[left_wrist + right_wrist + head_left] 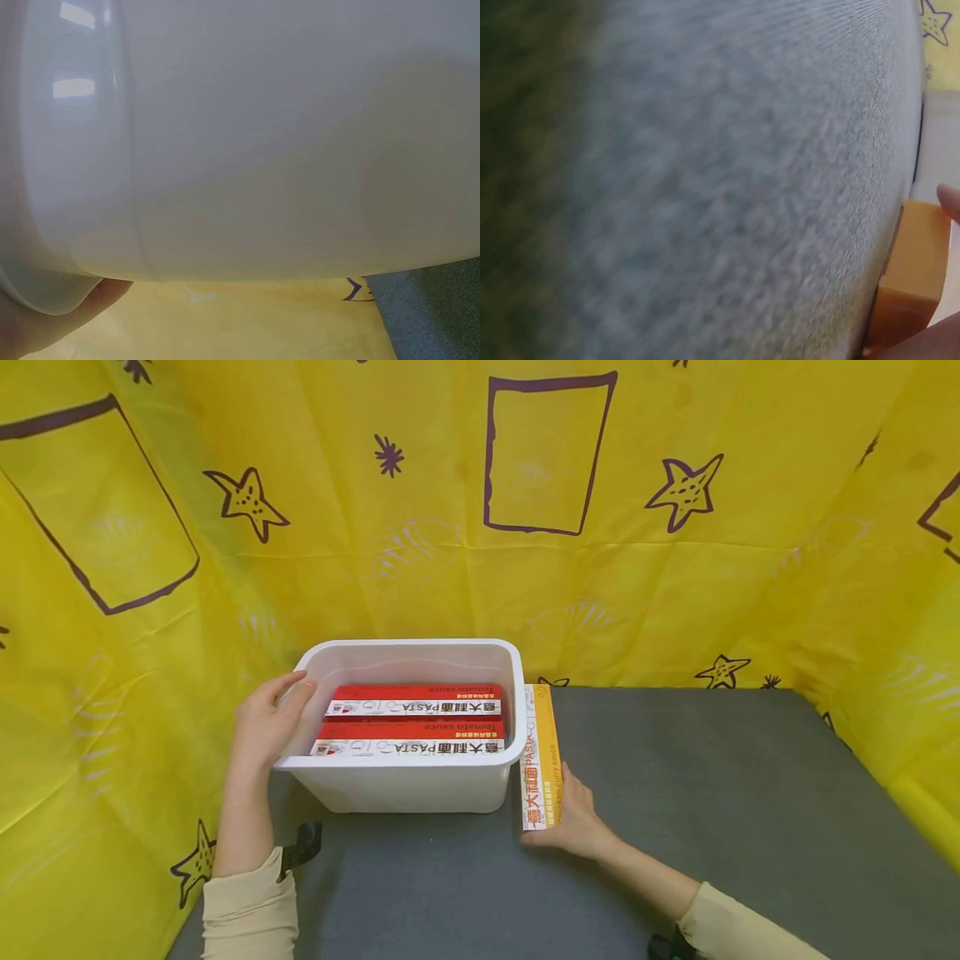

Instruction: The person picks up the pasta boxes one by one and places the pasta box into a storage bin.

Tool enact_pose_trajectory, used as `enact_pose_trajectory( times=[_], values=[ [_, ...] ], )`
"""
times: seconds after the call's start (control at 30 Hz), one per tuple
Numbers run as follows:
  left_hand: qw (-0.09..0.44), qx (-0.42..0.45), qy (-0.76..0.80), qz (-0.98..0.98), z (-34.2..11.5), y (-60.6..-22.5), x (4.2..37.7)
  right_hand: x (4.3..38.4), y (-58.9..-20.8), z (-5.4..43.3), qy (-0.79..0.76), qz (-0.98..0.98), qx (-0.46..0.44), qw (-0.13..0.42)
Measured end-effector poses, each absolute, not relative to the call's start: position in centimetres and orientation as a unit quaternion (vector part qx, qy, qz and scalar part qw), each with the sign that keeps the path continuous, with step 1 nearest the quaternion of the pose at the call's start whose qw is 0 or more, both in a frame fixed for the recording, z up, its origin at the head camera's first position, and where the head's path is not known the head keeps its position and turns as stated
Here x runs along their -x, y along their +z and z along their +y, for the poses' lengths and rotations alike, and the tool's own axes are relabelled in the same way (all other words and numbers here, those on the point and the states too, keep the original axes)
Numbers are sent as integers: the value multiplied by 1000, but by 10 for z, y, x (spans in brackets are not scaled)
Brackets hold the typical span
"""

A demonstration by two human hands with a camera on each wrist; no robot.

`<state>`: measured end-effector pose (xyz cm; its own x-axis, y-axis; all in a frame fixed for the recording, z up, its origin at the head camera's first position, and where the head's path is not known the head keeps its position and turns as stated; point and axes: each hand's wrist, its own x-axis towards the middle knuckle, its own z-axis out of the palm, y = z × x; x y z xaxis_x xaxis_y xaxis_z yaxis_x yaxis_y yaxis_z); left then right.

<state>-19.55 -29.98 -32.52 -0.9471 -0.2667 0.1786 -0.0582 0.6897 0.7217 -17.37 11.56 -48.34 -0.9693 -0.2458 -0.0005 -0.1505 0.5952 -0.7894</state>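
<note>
My left hand (270, 718) grips the left rim of a white plastic bin (405, 789), its fingers over the edge. In the left wrist view the bin's smooth wall (247, 135) fills most of the picture, and part of the hand shows below the rim. Two red-and-white tomato sauce pasta boxes (416, 728) lie one in front of the other inside the bin. Just outside the bin's right wall, my right hand (573, 818) holds a yellow-and-white chicken curry pasta box (536, 760) by its near end. The right wrist view shows this box's orange side (915, 251) between thumb and fingers.
A dark grey tabletop (697, 793) extends to the right and in front of the bin. Yellow cloth (420, 568) with purple starfish and frame drawings hangs behind and along both sides.
</note>
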Motion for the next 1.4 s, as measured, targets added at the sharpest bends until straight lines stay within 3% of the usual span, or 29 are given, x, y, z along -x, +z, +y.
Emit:
enact_pose_trajectory(
  times=[0.5, 0.83, 1.07, 1.4],
  values=[
    [149, -84, -380, -909, -301, -324, 194, 171, -482, 105, -424, 900, 92, 53],
    [124, -92, -385, -910, -301, -324, 194, 173, -483, 112, -455, 885, 102, 19],
    [118, -95, -389, -909, -301, -325, 194, 168, -474, 126, -496, 864, 45, 76],
    [118, -96, -392, -907, -301, -325, 195, 164, -453, 143, -562, 821, 22, 99]
  ],
)
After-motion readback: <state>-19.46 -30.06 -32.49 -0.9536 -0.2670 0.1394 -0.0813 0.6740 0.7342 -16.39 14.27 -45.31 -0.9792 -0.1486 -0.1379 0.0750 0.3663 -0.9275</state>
